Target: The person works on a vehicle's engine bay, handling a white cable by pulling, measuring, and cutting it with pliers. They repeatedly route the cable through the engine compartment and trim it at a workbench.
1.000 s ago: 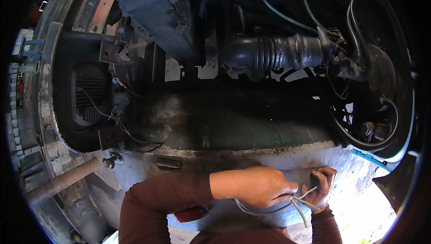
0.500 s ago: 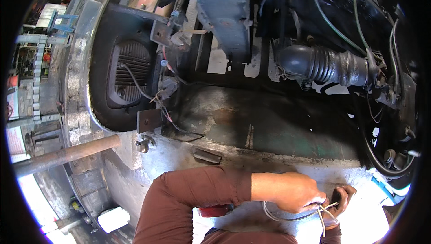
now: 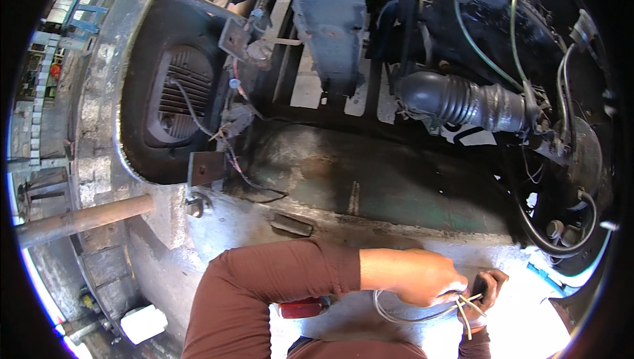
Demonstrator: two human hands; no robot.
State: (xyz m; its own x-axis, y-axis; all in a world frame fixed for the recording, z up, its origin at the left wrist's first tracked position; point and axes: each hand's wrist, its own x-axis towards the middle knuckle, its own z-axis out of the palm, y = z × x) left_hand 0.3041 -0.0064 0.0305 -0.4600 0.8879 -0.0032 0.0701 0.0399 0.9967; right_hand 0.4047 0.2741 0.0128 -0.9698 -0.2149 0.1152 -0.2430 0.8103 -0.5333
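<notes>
Pale wire [image 3: 465, 320], looped, is pinched in the left hand [image 3: 429, 280]; the right hand [image 3: 489, 288] curls at its ends, grip unclear, below the engine bay's near edge [image 3: 429, 229].

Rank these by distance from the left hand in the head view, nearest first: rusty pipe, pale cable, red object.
1. Pale cable: held in the left hand.
2. Red object: left of that hand, low in the picture.
3. Rusty pipe: far left.
</notes>
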